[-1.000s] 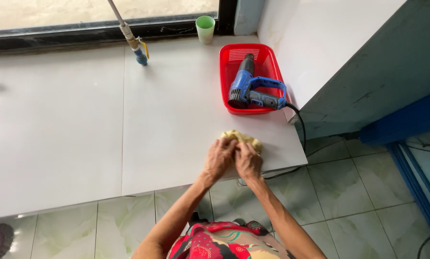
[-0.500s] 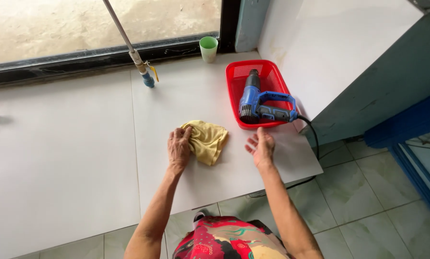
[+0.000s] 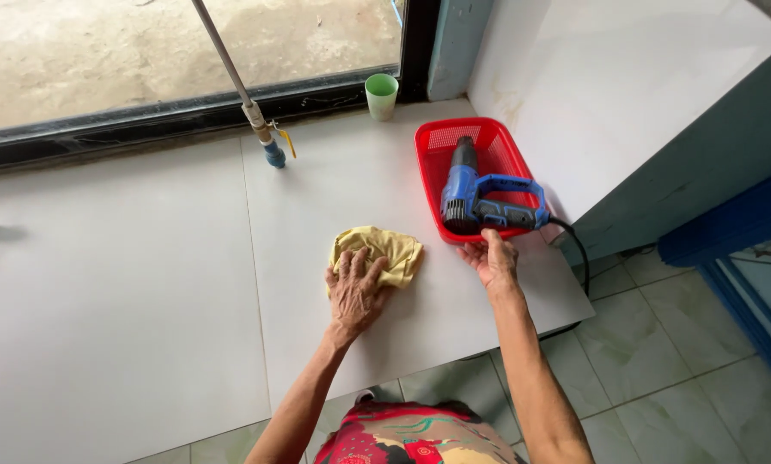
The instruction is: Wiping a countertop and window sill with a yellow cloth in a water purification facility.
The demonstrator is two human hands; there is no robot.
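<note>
Crumpled yellow cloth (image 3: 382,252) on white tiled slab (image 3: 145,283), pressed under left hand (image 3: 354,292).

Left fingers spread flat on cloth's near edge, covering part of it, gripping nothing. Right hand (image 3: 491,259), fingers loosely open, touches near rim of red meshed plastic basket (image 3: 444,136) holding blue heat gun (image 3: 475,198); black cord (image 3: 579,251) drops out of sight over slab's edge. Far: green plastic cup (image 3: 381,95).

You have a green cup (image 3: 381,95) standing at the back of the white slab (image 3: 127,283), close to the dark window frame (image 3: 145,120). A metal pole (image 3: 231,73) slants down to a blue fitting with a small yellow lever (a valve, by its look). A black cord (image 3: 579,258) drops over the slab's edge toward the pale green floor tiles (image 3: 660,378).
</note>
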